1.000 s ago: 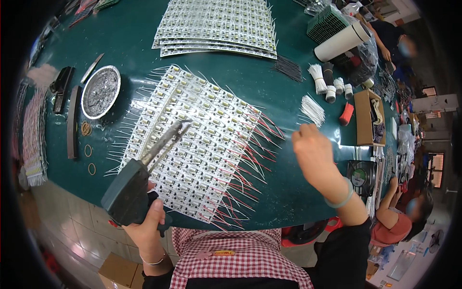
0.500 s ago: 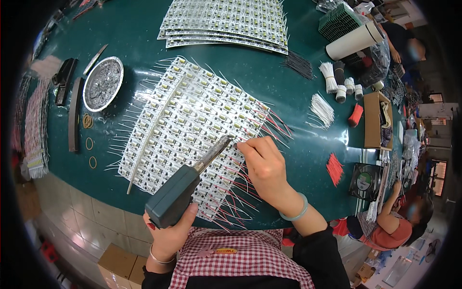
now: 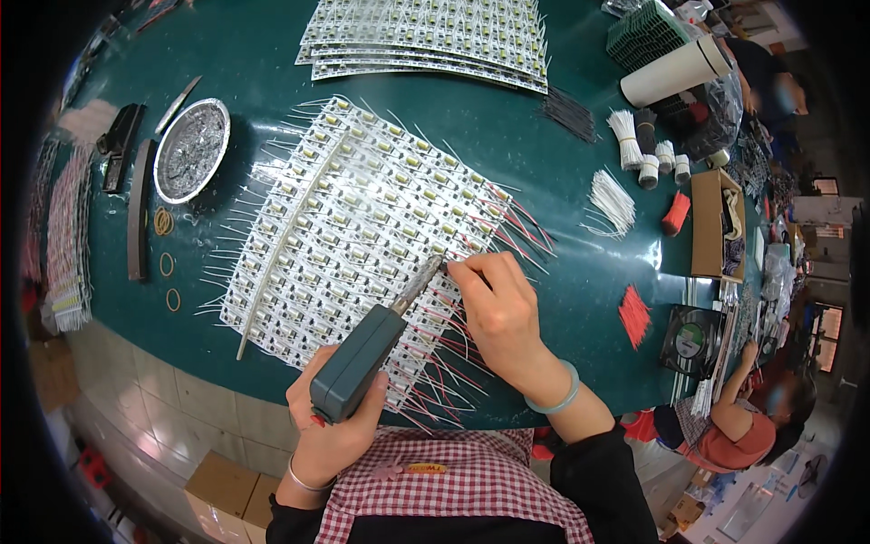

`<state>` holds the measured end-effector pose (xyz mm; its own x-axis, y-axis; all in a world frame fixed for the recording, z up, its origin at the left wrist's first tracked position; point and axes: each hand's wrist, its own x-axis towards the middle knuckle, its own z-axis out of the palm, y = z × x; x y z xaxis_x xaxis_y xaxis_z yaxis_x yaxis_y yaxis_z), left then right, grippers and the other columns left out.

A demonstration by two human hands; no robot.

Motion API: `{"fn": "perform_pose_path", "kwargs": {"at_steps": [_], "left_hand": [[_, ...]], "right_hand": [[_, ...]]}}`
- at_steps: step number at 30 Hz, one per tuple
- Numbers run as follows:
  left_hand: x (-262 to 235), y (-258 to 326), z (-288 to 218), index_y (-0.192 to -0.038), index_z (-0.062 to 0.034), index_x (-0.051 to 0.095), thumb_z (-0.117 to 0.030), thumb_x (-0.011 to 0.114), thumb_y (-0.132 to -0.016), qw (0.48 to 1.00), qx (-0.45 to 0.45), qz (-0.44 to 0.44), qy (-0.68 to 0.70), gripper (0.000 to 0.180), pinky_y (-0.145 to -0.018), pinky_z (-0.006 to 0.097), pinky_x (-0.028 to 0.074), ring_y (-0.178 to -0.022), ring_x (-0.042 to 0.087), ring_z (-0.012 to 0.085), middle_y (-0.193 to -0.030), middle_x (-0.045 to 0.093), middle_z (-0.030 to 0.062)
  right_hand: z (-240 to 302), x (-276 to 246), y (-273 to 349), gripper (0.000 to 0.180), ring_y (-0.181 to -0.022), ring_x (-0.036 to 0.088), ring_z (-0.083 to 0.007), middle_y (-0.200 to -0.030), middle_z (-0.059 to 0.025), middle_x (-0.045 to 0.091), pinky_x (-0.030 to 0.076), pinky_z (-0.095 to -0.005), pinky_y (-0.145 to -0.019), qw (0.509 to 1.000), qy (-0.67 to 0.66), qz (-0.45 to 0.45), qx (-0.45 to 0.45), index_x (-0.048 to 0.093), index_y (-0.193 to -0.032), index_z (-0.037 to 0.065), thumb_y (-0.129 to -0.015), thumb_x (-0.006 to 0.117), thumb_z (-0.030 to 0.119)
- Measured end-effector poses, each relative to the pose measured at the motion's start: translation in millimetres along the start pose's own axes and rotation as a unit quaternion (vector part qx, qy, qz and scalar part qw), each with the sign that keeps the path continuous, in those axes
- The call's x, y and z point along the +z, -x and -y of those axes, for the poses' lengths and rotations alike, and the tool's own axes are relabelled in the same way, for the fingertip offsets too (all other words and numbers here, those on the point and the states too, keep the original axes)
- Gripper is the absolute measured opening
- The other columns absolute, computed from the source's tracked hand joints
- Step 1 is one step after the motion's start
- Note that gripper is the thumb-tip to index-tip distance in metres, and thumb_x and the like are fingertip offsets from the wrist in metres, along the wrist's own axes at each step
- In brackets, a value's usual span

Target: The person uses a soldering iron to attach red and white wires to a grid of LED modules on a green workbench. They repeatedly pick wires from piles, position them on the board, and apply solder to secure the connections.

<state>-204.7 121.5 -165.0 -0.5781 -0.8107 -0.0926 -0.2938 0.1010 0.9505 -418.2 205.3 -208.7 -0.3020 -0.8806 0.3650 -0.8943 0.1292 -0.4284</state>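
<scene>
My left hand [image 3: 337, 444] is wrapped around the dark green body of a soldering gun [image 3: 359, 361]. Its metal tip points up and right over a panel of small white circuit boards [image 3: 340, 240] with yellowish parts. Close by the tip, the fingers of my right hand [image 3: 503, 313] are pinched together above the panel; what they hold is too small to make out. Red and white wires [image 3: 444, 354] stick out along the panel's right edge, white ones along its left. A long thin bar [image 3: 288, 249] lies across the panel's left part.
Stacked board panels [image 3: 426, 45] lie at the far side. A foil-like bowl [image 3: 192, 152] and rubber bands [image 3: 167, 265] are on the left. To the right are white wires [image 3: 612, 201], red wires [image 3: 633, 317], a cardboard box [image 3: 711, 227] and a black spool [image 3: 693, 338]. Two people are beyond.
The soldering gun's body has swung to the right with my left hand, standing steeper now. Its tip stays beside my right fingertips, and my right hand is nearly still.
</scene>
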Motion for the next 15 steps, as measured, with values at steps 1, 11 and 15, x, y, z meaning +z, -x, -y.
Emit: {"fn": "perform_pose_path", "kwargs": {"at_steps": [1,11,15], "left_hand": [[0.8,0.7,1.2,-0.097,0.0055,0.069,0.003,0.075,-0.078,1.000,0.000,-0.002,0.001,0.020,-0.064,0.027,0.050,-0.071,0.064,0.0145,-0.088,0.067,0.0110],[5.4,-0.4,-2.7,-0.089,0.0033,0.068,0.004,0.076,-0.077,0.999,0.033,-0.014,-0.022,0.015,-0.063,0.028,0.050,-0.069,0.064,0.0159,-0.086,0.066,0.0108],[0.5,1.1,-0.6,-0.088,0.0032,0.068,0.004,0.077,-0.076,0.992,0.092,-0.006,-0.083,0.015,-0.060,0.027,0.049,-0.067,0.063,0.0162,-0.084,0.065,0.0102]], "right_hand": [[0.2,0.0,0.3,0.035,-0.089,0.059,-0.0289,-0.098,-0.0124,0.060,0.053,-0.0361,-0.071,1.000,0.001,0.002,0.002,0.066,-0.104,-0.005,-0.069,0.065,-0.006],[1.6,-0.5,-0.2,0.035,-0.090,0.058,-0.0285,-0.098,-0.0122,0.059,0.053,-0.0361,-0.070,1.000,0.007,0.009,0.006,0.066,-0.105,-0.005,-0.070,0.065,-0.007],[2.8,-0.3,-0.3,0.033,-0.090,0.058,-0.0284,-0.098,-0.0121,0.058,0.053,-0.0361,-0.071,1.000,0.007,0.012,0.012,0.066,-0.104,-0.005,-0.071,0.065,-0.006]]}}
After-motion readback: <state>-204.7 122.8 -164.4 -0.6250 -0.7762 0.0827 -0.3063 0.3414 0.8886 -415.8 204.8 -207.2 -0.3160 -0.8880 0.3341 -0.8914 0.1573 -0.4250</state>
